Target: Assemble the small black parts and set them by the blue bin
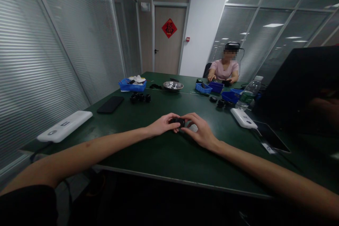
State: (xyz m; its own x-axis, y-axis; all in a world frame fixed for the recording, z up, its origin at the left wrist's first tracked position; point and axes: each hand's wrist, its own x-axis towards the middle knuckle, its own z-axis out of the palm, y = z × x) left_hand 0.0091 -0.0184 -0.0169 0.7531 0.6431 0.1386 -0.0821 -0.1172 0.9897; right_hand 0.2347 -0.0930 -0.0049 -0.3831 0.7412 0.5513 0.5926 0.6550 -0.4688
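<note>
Between my hands, just above the green table point(148, 155), is a small black cylindrical part point(181, 122); its exact kind is too small to make out. My left hand point(162, 125) is closed around its left side, thumb in front. My right hand point(200, 130) pinches its right end with thumb and fingertips. Under my right hand a small pale, clear-looking piece point(194, 127) shows on the table. Farther off to the left stand several black round parts point(140, 97), and a few more black parts point(224, 103) lie to the right.
A metal bowl point(173, 85) and a blue tray point(132, 85) stand farther back. Blue bins point(203, 88), a water bottle point(249, 93) and a white power bank point(243, 118) are at the right. At left lie a black phone point(110, 105) and another white device point(65, 126). A person point(225, 69) sits opposite.
</note>
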